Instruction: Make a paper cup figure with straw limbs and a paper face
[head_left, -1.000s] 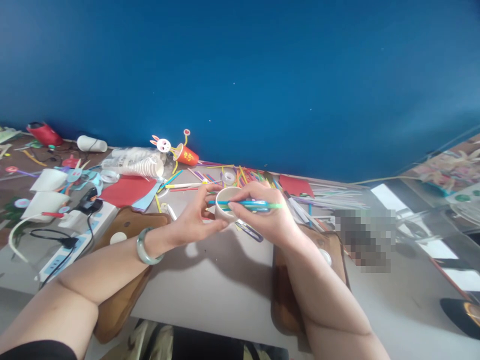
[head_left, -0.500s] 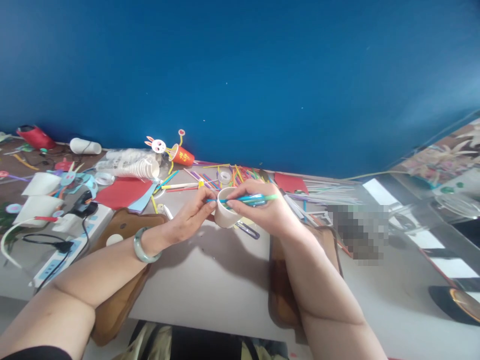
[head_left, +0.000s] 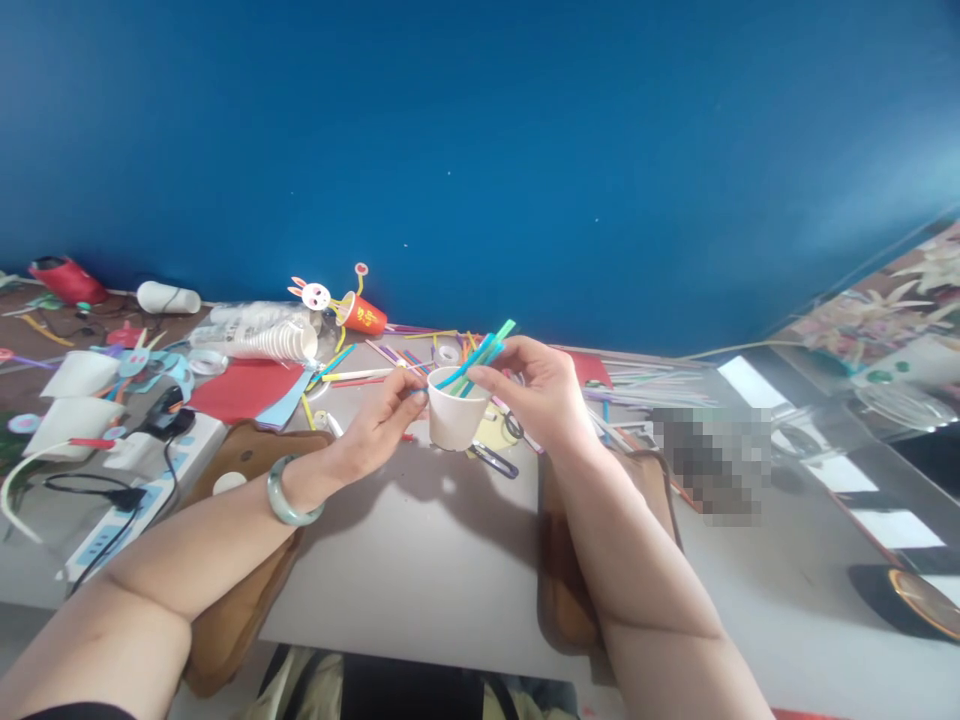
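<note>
A white paper cup [head_left: 453,424] is upright between my two hands, with blue and green sticks [head_left: 480,358] slanting up out of its mouth. My left hand [head_left: 389,415] pinches the cup's left side near the rim, where a bit of blue shows at the fingertips. At the right of the rim, my right hand [head_left: 536,385] has thumb and fingers closed around the sticks. Below and right of the cup lies a dark-handled tool [head_left: 495,461]. A yellow paper piece [head_left: 496,430] is behind it.
Stacked paper cups in plastic [head_left: 277,338], red paper [head_left: 247,390] and a rabbit-faced orange cup [head_left: 363,314] lie at the back left. A power strip [head_left: 142,500] is at left. Brown mats [head_left: 240,560] lie under both forearms. Coloured sticks [head_left: 660,385] spread along the wall.
The cup has gone from tilted to upright. The blue and green sticks have swung from nearly level to slanting upward, and my right hand has turned with them.
</note>
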